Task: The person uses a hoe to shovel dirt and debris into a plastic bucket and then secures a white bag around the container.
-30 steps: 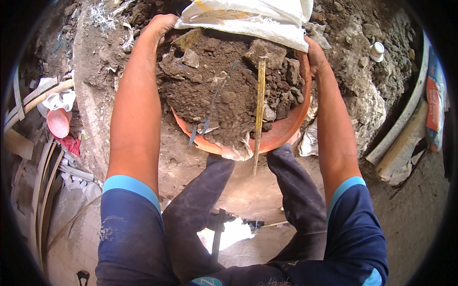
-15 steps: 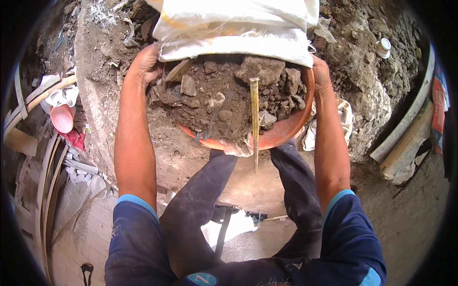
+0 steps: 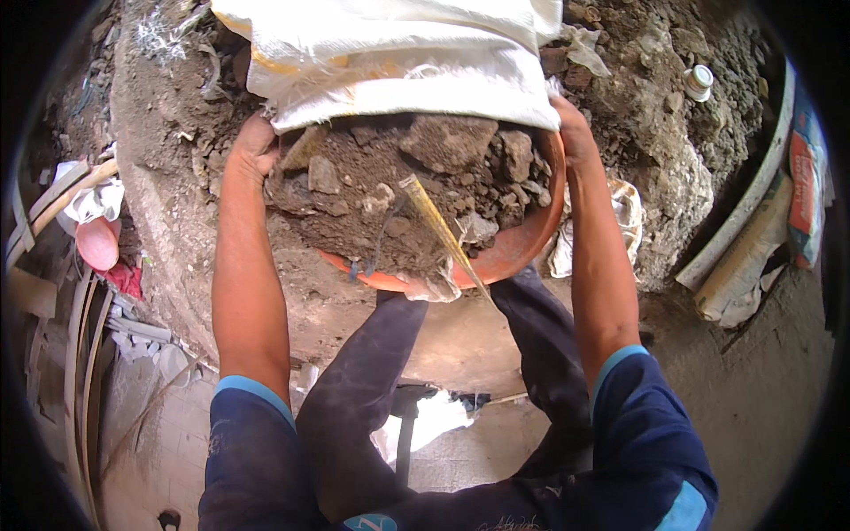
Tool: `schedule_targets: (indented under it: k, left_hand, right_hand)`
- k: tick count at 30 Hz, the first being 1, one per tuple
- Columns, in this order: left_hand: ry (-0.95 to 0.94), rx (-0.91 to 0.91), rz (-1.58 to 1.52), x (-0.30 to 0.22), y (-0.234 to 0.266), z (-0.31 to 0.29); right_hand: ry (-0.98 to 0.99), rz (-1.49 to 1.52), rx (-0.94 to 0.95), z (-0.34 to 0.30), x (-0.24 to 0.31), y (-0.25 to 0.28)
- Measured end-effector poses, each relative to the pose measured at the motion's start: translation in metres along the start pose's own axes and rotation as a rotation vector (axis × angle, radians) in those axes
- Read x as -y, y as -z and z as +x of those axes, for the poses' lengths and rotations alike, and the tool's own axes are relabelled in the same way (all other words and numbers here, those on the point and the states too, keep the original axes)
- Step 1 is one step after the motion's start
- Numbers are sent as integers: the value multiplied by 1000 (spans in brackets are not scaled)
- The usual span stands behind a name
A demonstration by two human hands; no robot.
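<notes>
Tipped over toward our left hand since half a second ago, the yellowish stick [image 3: 445, 237] now slants across the rubble [image 3: 341, 226] between our hands. Our left hand [image 3: 255, 146] grasps one corner of the white sack [image 3: 407, 66]; our right hand [image 3: 575, 131] clutches the opposite corner, against the rim of the orange basin [image 3: 522, 248], its fingers partly hidden. We have the rubble-filled basin between our hands. Well right of our right hand stands a red-and-blue bag [image 3: 805, 181] with printed lettering. Nearer us than either hand, our dark shirt [image 3: 611, 496] bears a round lettered badge [image 3: 370, 523].
</notes>
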State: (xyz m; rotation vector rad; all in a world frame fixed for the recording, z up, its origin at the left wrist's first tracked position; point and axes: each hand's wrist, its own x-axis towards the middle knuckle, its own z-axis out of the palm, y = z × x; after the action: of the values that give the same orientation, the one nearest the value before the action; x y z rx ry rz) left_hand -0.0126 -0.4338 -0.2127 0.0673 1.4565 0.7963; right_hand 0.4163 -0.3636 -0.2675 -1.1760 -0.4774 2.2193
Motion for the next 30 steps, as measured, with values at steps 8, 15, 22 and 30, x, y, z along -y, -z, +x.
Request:
schedule_targets:
  k: [8, 15, 22, 30]
  left_hand:
    - [-13, -182, 336, 5, 22, 49]
    - [-126, -49, 329, 19, 38, 60]
    - [-93, -12, 89, 42, 60, -2]
    - [-237, -226, 72, 49, 24, -27]
  right_hand:
    - [65, -153, -179, 53, -7, -3]
    - [55, -140, -143, 38, -5, -13]
    - [-23, 128, -181, -18, -9, -7]
    - [41, -358, -314, 25, -7, -16]
